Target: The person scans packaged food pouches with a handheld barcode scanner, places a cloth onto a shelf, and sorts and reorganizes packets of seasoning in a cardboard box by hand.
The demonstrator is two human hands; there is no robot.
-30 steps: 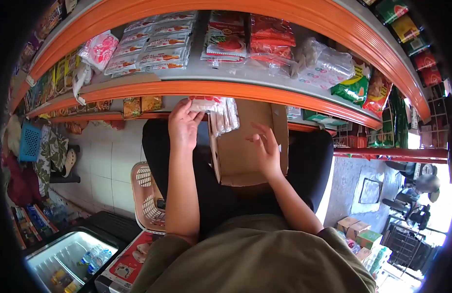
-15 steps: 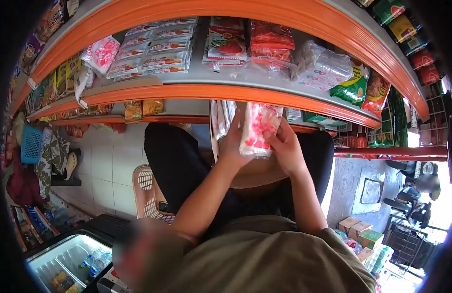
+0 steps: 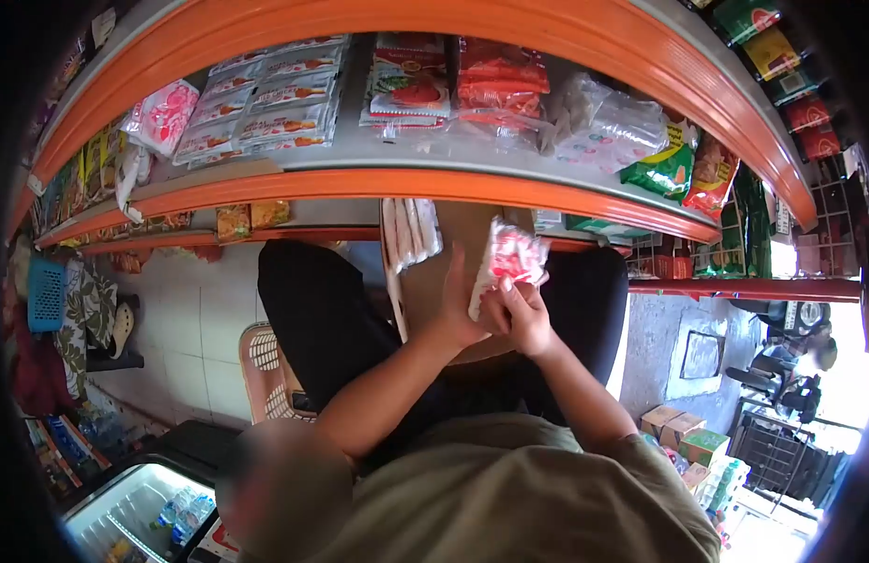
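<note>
My right hand [image 3: 525, 316] grips a clear plastic packet with red-and-white print [image 3: 516, 255], thumb pressed on its front. The packet is tilted, standing over an open cardboard box [image 3: 453, 246] between my knees. At the packet's lower left end is my left hand [image 3: 460, 305], with one digit stretched upward, apart from the wrapping. Its other fingers are partly hidden, and I cannot tell how firmly they touch the packet. Several slim whitish packets [image 3: 412, 231] stand in the left side of the box.
An orange-edged shelf [image 3: 434, 185] crosses ahead, carrying silver sachet strips [image 3: 289, 94], red packets [image 3: 503, 80] and a clear plastic bundle [image 3: 612, 122]. A pink basket [image 3: 256, 361] is on the floor at left. A glass-topped chest [image 3: 143, 507] stands lower left, cartons [image 3: 683, 432] lower right.
The packet has moved slightly down and right, tilting to show its side. My left hand has loosened from its side and moved lower. The view has shifted slightly, showing more of the box.
</note>
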